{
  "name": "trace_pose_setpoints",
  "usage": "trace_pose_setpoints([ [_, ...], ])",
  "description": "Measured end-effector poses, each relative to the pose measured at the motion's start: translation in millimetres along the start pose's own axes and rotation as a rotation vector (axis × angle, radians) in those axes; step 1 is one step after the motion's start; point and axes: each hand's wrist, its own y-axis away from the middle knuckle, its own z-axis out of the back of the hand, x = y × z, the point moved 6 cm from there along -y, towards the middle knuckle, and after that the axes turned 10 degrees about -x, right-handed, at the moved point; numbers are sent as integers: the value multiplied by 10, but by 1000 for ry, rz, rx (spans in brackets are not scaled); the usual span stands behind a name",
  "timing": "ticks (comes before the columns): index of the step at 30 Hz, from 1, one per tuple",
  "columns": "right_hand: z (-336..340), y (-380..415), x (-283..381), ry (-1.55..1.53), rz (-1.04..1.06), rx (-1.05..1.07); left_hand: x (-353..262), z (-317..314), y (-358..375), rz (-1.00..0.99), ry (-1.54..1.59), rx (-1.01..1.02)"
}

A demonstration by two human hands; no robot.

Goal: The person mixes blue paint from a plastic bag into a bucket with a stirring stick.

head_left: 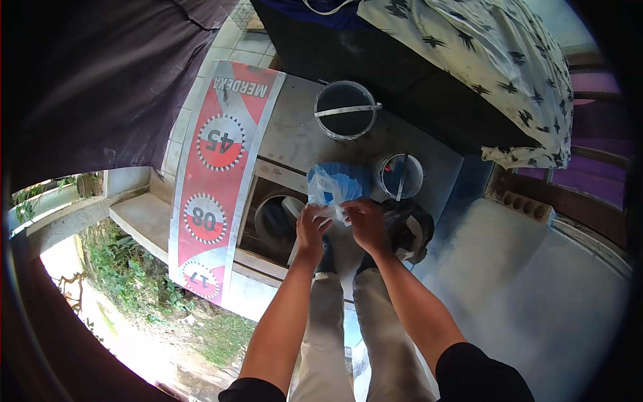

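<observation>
In front of my feet I hold a thin translucent plastic bag between both hands. My left hand pinches its near left edge, fingers bent. Across from it, my right hand has its fingers closed on the bag's near right edge. Behind and below the bag is a blue thing, partly covered by it, its kind not clear from here. Just right of my right hand sits a black plastic bag, and beyond that a small bucket with something red inside.
A larger dark bucket with a pale handle stands farther back on the grey floor. To the left a red and white banner hangs beside a wooden frame with a round pot. A patterned cloth drapes at the upper right.
</observation>
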Motion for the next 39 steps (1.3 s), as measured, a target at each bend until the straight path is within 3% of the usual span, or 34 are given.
trace_pose_setpoints([
  [4, -97, 159, -5, 91, 28, 15, 47, -53, -24, 67, 19, -5],
  [6, -117, 210, 83, 167, 59, 54, -66, -169, 31, -22, -433, -31],
  [11, -133, 248, -24, 113, 126, 103, -15, -5, -166, -35, -459, -71],
  [15, -2, 189, -215, 17, 4, 163, -250, -56, -31, -27, -364, -36],
  [17, 225, 178, -304, 164, -39, -172, -326, -69, -7, -21, -306, -11],
  [18, 224, 170, -297, 165, -41, -176, -307, -68, -27, 15, -302, 37],
  [21, 119, 371, -747, -291, -967, -194, -286, -39, -89, 85, -301, 140],
  [22, 132, 390, -828, -291, -967, -197, -268, -35, -92, 119, -302, 191],
  [24, -44, 400, -909, -645, -977, 44, -259, 23, -95, 141, -299, 222],
  [29, 63, 387, -833, -391, -916, 5, -250, 175, -155, 172, -398, 203],
  [31, 98, 363, -716, -327, -865, -18, -276, 306, -240, 18, -607, -7],
  [32, 117, 336, -663, -258, -804, -17, -258, 334, -263, 15, -604, -8],
  [34, 138, 308, -568, -192, -740, -14, -398, 420, -349, -354, -1001, -128],
  [35, 154, 298, -513, -168, -690, 1, -365, 459, -400, -356, -1001, -130],
  [37, 179, 304, -492, -145, -642, 15, -522, 458, -358, -593, -807, -202],
  [38, 192, 305, -479, -143, -608, 25, -541, 489, -365, -592, -808, -201],
  [39, 207, 300, -465, -140, -573, 33, -698, 412, -242, -530, -540, -125],
])
